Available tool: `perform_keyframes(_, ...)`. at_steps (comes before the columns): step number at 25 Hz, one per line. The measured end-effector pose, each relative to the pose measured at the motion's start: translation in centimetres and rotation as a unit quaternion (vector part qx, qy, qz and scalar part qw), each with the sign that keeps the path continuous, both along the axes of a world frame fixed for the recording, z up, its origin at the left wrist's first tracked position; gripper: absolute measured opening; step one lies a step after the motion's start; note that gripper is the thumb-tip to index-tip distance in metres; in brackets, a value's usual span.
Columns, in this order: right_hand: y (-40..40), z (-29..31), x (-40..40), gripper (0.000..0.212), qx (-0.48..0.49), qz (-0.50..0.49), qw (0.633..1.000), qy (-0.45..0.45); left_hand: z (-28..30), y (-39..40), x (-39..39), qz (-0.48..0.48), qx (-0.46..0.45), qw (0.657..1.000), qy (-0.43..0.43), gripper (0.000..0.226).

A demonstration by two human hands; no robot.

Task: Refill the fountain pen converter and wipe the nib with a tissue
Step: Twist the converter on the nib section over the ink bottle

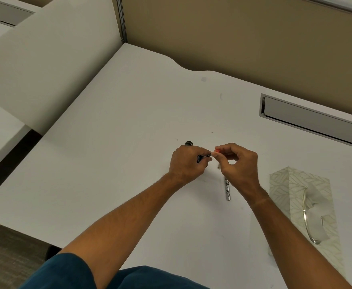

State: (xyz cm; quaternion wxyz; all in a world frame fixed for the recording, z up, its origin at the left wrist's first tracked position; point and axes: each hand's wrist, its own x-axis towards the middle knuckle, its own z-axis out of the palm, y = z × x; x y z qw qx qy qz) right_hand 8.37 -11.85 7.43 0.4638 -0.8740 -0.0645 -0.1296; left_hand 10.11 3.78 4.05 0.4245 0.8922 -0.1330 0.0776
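Observation:
My left hand (186, 163) is closed around a small dark pen section (201, 157), most of it hidden in my fingers. My right hand (238, 161) pinches a small part with a red end (217, 151), its tip touching the dark section. A dark round object (188, 143), perhaps an ink bottle, peeks out just behind my left hand. A silver patterned pen barrel (227, 189) lies on the white desk (129, 132) below my right hand. A patterned tissue box (304, 209) with a tissue sticking out lies at the right.
A grey cable tray slot (314, 119) is set into the desk at the back right. A tan partition wall (233, 34) runs behind the desk and a white panel (52, 65) borders its left side. The desk's near edge drops to carpet at the lower left.

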Motion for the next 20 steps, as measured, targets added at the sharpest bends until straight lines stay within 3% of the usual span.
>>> perform_keyframes(3, -0.13, -0.15, -0.07, 0.029, 0.023, 0.013, 1.000, 0.009, 0.07, -0.03, -0.01, 0.002, -0.001, 1.000, 0.000, 0.016)
perform_keyframes(8, -0.03, 0.04, -0.05, 0.013, 0.005, 0.003, 1.000, -0.005, 0.13, 0.01, -0.06, 0.000, -0.005, 1.000, 0.003, 0.016)
perform_keyframes(13, -0.10, 0.10, -0.15, 0.025, 0.007, 0.019, 1.000, 0.005, 0.11, -0.01, -0.03, -0.002, -0.001, 1.000, -0.001, 0.016)
perform_keyframes(20, -0.13, -0.03, -0.02, 0.013, -0.006, 0.003, 1.000, 0.005, 0.01, -0.03, -0.05, -0.007, 0.001, 1.000, 0.006, 0.016)
